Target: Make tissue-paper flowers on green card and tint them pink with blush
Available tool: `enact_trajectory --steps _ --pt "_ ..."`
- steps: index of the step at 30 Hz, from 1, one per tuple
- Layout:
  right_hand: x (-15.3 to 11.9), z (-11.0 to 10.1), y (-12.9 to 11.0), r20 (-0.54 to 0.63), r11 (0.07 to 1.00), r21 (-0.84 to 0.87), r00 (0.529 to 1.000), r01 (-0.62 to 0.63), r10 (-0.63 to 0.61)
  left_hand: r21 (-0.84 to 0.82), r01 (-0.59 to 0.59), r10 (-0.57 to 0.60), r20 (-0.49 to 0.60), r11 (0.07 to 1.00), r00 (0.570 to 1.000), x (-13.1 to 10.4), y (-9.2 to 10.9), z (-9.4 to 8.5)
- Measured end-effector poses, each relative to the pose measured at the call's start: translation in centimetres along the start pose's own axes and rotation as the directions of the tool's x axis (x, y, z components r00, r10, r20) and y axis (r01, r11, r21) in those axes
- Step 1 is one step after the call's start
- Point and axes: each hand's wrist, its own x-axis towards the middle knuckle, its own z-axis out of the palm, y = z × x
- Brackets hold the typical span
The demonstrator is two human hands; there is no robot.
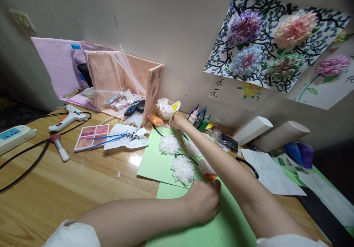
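Note:
My left hand (203, 201) is curled into a fist on the green paper (151, 162); whatever it may hold is hidden. Just above it lies a white paper flower with an orange-tinted edge (209, 176). More white fluffy paper flowers (183, 170) sit on the green sheet, with black painted stems between them. My right hand (177, 121) reaches across to the right side of a small bowl (163, 113), where its fingers are mostly hidden. White tissue and a yellow piece (175, 107) are in the bowl.
Paint bottles (204, 123) stand right of the bowl, and an orange packet (155, 120) lies left. Brushes (103, 142) rest on paint-stained tissue. Farther left are a glue gun (69, 117), its cord and a power strip (13, 136). White rolls (253, 130) lie at right.

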Motion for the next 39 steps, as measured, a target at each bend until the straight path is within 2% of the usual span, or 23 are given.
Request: enact_trajectory --steps 7,13,16,18,21,25,33,39 --pt "-1.3 0.2 1.1 -0.128 0.998 0.023 0.990 0.062 -0.059 0.004 -0.006 0.006 -0.006 1.000 1.000 0.0 0.0 -0.1" --pt "-3.3 -3.0 2.2 -0.284 0.997 0.005 0.956 0.078 -0.073 0.041 0.031 -0.032 0.019 0.999 0.999 -0.1 0.2 -0.5" --pt "-5.4 -4.8 3.7 -0.305 0.997 -0.043 0.950 0.062 -0.072 0.057 0.031 -0.033 0.033 0.998 0.999 -0.1 0.3 -0.6" --pt "-7.1 -5.4 5.4 -0.217 0.985 -0.174 0.974 0.019 -0.057 0.072 0.025 -0.028 0.044 0.997 0.999 0.0 0.3 -0.7" --pt "-9.5 -5.4 8.4 -0.058 0.970 -0.233 0.997 -0.067 0.055 0.083 0.033 -0.037 0.048 0.996 0.998 0.0 0.4 -0.7" --pt "-11.5 -4.4 11.6 0.022 0.962 -0.242 0.991 -0.125 0.134 0.085 0.047 -0.051 0.040 0.995 0.998 0.0 0.4 -0.6" --pt "-10.4 -1.3 13.6 0.102 0.995 -0.045 0.990 -0.090 0.094 0.093 0.044 -0.050 0.063 0.995 0.997 -0.2 0.6 -1.1" --pt "-9.4 -0.9 15.4 0.177 0.995 0.042 0.980 -0.095 0.086 0.092 0.022 -0.029 0.072 0.996 0.997 -0.2 0.7 -1.3"
